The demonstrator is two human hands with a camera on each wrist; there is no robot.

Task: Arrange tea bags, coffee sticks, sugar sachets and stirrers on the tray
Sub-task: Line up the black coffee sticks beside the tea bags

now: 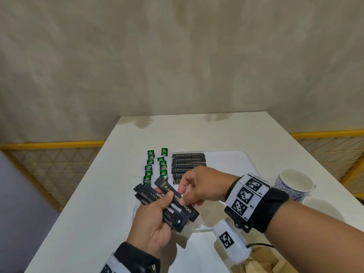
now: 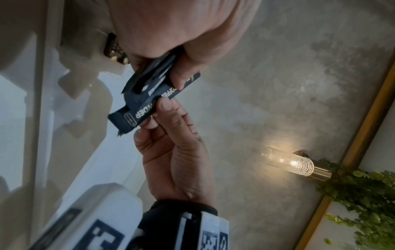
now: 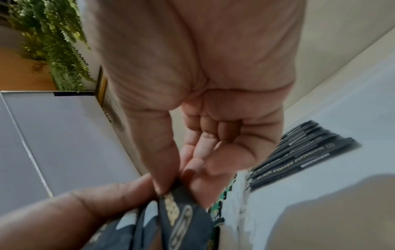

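My left hand grips a fanned bundle of black coffee sticks above the table's near side. The right hand pinches the top stick, printed BLACK COFFEE POWDER, between thumb and fingers. That pinch also shows in the left wrist view, right hand on the stick, and in the right wrist view, thumb and fingers on the stick. Several coffee sticks lie in a neat row on the white tray. Green tea bags lie in two columns left of that row.
Two white cups stand at the table's right edge, one with a blue pattern. A wooden box sits at the near right corner. A yellow mesh railing runs behind the white table.
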